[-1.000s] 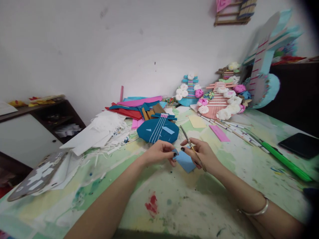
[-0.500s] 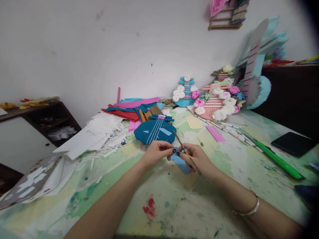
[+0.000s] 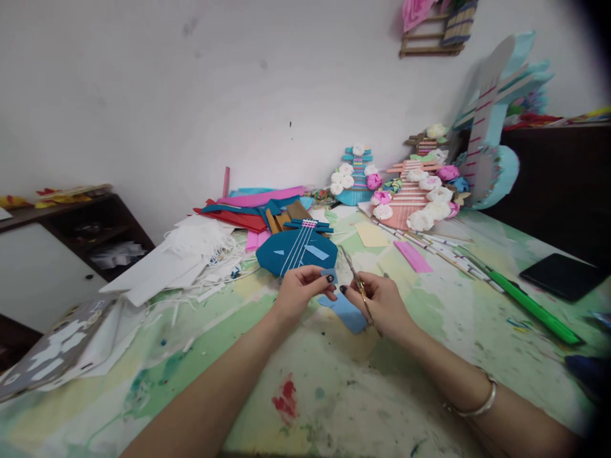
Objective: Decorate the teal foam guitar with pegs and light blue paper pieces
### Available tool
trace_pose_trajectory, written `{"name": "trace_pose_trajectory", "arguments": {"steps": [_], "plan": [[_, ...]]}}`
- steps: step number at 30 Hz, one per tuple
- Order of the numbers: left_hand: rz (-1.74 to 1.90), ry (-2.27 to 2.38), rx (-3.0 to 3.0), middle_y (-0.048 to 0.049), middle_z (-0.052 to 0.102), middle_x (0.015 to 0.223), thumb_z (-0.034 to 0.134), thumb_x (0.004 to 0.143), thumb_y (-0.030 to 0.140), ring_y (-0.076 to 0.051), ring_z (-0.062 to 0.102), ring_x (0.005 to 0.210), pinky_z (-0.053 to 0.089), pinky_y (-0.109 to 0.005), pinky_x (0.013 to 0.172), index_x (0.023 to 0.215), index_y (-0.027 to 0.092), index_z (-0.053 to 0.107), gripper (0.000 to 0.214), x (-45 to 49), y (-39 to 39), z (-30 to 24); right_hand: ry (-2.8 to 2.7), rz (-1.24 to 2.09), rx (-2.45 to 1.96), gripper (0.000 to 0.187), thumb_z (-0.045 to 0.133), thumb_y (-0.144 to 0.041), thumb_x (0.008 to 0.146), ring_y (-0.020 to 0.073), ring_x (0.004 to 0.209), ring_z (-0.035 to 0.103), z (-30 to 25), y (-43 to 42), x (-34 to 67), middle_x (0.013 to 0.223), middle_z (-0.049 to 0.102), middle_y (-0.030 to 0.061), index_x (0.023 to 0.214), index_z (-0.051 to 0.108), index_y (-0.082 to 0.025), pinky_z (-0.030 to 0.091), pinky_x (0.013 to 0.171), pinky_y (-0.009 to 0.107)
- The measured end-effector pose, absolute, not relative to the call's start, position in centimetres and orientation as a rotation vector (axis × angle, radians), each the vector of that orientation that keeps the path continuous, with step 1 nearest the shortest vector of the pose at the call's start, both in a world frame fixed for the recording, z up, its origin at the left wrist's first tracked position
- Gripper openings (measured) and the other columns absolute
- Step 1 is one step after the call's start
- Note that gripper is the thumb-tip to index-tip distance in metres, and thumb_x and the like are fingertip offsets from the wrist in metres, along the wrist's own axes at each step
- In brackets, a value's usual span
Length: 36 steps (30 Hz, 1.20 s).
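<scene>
My left hand [image 3: 298,291] pinches a small light-blue paper piece [image 3: 329,275] between thumb and fingertips. My right hand [image 3: 382,302] is closed around a pair of scissors [image 3: 356,280], whose blades point up and away from me. Under and between both hands a larger light-blue paper piece [image 3: 347,312] lies on the paint-stained table [image 3: 334,394]. Just beyond my hands rests a dark-blue paper guitar [image 3: 296,249] with white strings and small light-blue shapes stuck on it.
White paper scraps [image 3: 191,251] and coloured foam sheets [image 3: 252,207] pile up at the left and back. Paper guitars with paper flowers [image 3: 410,194] stand by the wall. A green stick [image 3: 529,305], a pink strip [image 3: 414,256] and a black tablet [image 3: 563,275] lie right.
My left hand has lifted a small cut piece away from the larger blue paper. The scissors have swung slightly upright, and the larger piece now lies flat on the table.
</scene>
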<state>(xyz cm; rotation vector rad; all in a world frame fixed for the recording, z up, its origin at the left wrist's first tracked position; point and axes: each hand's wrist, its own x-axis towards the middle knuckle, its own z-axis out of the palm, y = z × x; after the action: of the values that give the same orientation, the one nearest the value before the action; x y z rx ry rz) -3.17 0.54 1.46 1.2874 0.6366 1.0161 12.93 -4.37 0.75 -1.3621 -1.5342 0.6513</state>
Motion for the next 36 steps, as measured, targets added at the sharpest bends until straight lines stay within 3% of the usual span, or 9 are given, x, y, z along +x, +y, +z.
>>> {"name": "trace_pose_trajectory", "arguments": {"steps": [6,10,36], "plan": [[1.030,0.585,1.177,-0.0025,0.066,0.060,0.075,0.066,0.027,-0.012,0.060,0.051,0.049,-0.026,0.058,0.073,0.011,0.066,0.020,-3.3,0.5,1.7,-1.787,0.393,-1.499,0.035,0.056,-0.040,0.075,0.0084,0.045,0.031,0.9,-4.7,12.8,0.046,0.034,-0.0063,0.054,0.036,-0.020,0.023,0.045,0.021],[1.043,0.566,1.153,-0.0027,0.066,0.060,0.074,0.068,0.025,-0.011,0.060,0.050,0.049,-0.026,0.058,0.074,0.011,0.066,0.018,-3.0,0.2,1.6,-1.826,0.342,-1.562,0.029,0.053,-0.036,0.076,0.0097,0.046,0.033,0.9,-4.9,12.5,0.047,0.038,-0.0048,0.057,0.037,-0.021,0.021,0.046,0.022],[1.099,0.572,1.142,-0.0026,0.066,0.063,0.073,0.068,0.022,-0.011,0.061,0.053,0.048,-0.024,0.061,0.072,0.010,0.065,0.015,-2.5,-0.5,1.7,-1.853,0.276,-1.669,0.026,0.048,-0.032,0.077,0.0106,0.047,0.030,1.0,-4.9,12.4,0.047,0.036,-0.0041,0.056,0.036,-0.021,0.018,0.050,0.024]]}}
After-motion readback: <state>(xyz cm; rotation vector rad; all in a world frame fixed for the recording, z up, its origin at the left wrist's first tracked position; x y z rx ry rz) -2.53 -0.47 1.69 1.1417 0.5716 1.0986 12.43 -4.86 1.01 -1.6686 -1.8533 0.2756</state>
